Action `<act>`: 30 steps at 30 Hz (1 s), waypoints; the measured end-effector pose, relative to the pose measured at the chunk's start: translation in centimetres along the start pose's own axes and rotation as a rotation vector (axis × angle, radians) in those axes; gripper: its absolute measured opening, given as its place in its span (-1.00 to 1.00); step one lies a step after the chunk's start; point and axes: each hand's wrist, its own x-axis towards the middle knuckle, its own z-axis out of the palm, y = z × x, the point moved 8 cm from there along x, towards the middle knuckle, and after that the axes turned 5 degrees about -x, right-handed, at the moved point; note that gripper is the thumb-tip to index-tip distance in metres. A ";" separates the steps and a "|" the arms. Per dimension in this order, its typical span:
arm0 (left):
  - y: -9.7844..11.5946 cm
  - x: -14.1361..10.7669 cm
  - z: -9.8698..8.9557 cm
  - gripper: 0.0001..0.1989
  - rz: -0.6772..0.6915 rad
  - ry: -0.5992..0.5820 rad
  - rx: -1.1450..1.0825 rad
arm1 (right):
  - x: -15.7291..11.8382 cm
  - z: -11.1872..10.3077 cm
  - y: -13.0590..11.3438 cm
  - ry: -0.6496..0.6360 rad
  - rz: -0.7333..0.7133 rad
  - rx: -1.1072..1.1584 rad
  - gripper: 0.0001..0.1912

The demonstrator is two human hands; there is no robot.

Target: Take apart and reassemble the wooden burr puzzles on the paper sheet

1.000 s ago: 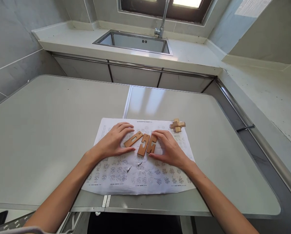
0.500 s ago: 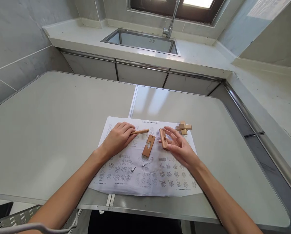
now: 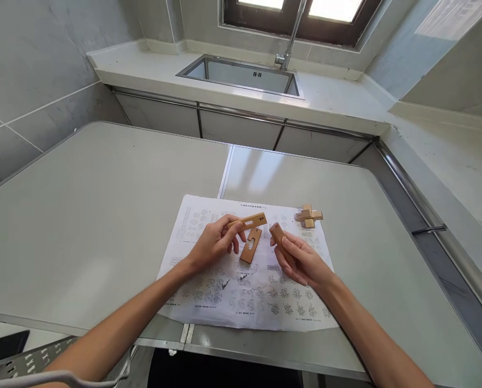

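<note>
Nearest: white printed paper sheet (image 3: 225,311) on pale grey table (image 3: 103,215). Over it, the person's right hand (image 3: 300,261), grip closed round a brown wooden block (image 3: 279,235), far end protruding. Left hand (image 3: 212,247): grip pinching a flat brown wooden slotted bar (image 3: 258,220) marked 2, raised above the sheet. Notched brown wooden plate (image 3: 247,255) lies on the sheet between the hands. Beyond, light-brown wooden cross-shaped assembly (image 3: 309,215) at the sheet's far right corner; farthest, steel-rimmed sink (image 3: 235,72)
</note>
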 end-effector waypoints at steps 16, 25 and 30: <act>0.9 -1.8 2.5 -0.72 0.230 -0.135 0.255 | -0.2 1.6 -0.2 0.159 -0.150 -0.371 -0.60; 2.1 -2.1 3.0 -0.63 0.400 -0.188 0.399 | -0.1 2.1 -0.1 0.144 -0.145 -0.310 -0.58; 2.2 -2.3 3.0 -0.62 0.488 -0.143 0.489 | -0.1 2.0 0.4 0.147 -0.152 -0.292 -0.57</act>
